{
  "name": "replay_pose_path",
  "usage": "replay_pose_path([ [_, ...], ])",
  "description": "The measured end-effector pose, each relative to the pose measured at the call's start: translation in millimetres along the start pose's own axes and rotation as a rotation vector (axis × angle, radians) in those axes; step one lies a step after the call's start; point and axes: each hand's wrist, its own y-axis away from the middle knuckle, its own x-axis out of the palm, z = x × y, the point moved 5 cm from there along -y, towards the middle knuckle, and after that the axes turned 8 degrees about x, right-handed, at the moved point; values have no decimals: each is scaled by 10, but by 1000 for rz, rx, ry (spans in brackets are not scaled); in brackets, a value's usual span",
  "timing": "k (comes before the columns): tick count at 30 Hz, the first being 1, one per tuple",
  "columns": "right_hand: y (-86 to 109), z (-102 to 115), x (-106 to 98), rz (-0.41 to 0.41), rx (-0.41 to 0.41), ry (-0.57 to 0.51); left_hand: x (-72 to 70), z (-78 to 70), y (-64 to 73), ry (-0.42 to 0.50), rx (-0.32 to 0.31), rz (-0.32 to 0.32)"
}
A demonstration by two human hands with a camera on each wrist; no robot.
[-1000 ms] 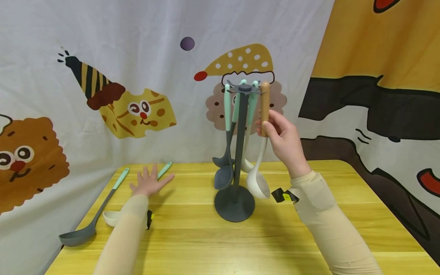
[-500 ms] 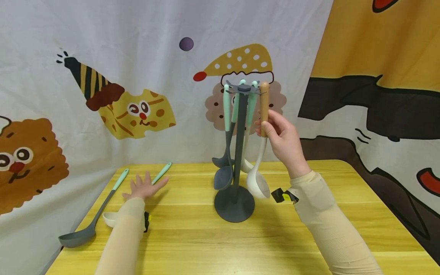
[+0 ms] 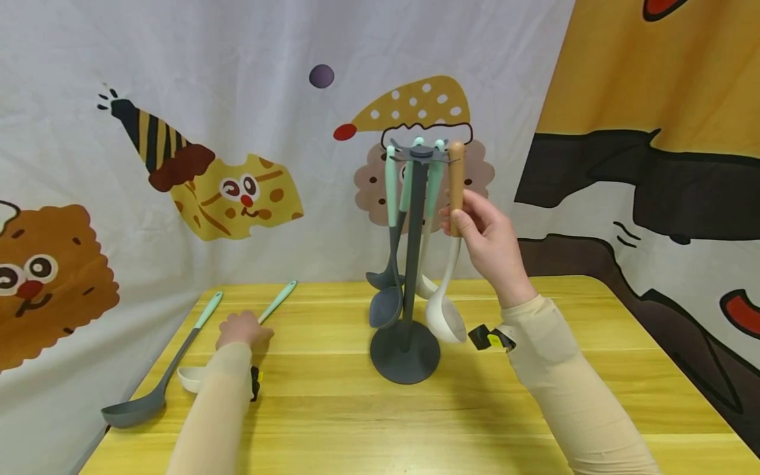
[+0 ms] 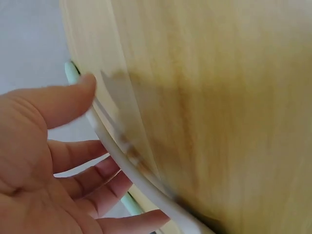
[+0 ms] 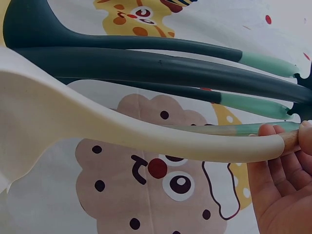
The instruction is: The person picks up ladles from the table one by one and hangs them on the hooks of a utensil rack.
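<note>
My right hand (image 3: 489, 241) pinches the wooden handle of a white ladle (image 3: 445, 319) between thumb and fingers. That handle's top sits at an arm of the dark grey utensil stand (image 3: 417, 244), and the bowl hangs above the table. At the left, my left hand (image 3: 240, 330) is over a white ladle with a mint handle (image 3: 279, 300) lying on the table. Its fingertips (image 4: 113, 165) reach the pale stem (image 4: 141, 183) in the left wrist view, while the thumb lies over the handle, apart from the fingers. My left sleeve partly hides this ladle's bowl (image 3: 191, 378).
A grey ladle with a mint handle (image 3: 135, 408) lies along the wooden table's left edge (image 3: 368, 422). Several mint-handled utensils hang on the stand, including a dark ladle (image 3: 386, 306). A printed curtain (image 3: 332, 224) stands behind the table.
My left hand has moved slightly left and down onto the lying ladle, its spread fingers drawing in. My right hand keeps the same hold on the wooden-handled ladle.
</note>
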Motion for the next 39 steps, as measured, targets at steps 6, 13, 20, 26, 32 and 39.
replay_pose_path([
  [6,-6,14,8,2,-7,16,-31,-27,0,-93,64,-38],
  [13,-1,22,12,0,6,21,-27,-37,-26,-106,55,-82],
  [20,2,14,13,0,17,24,2,-7,-55,-129,17,-92],
  [26,6,14,7,-2,22,19,-1,23,-80,-140,25,-88],
  [32,13,18,4,0,27,10,-5,3,-65,-151,32,-75],
  [39,10,11,2,-2,29,9,-18,-51,-29,-173,41,-63],
])
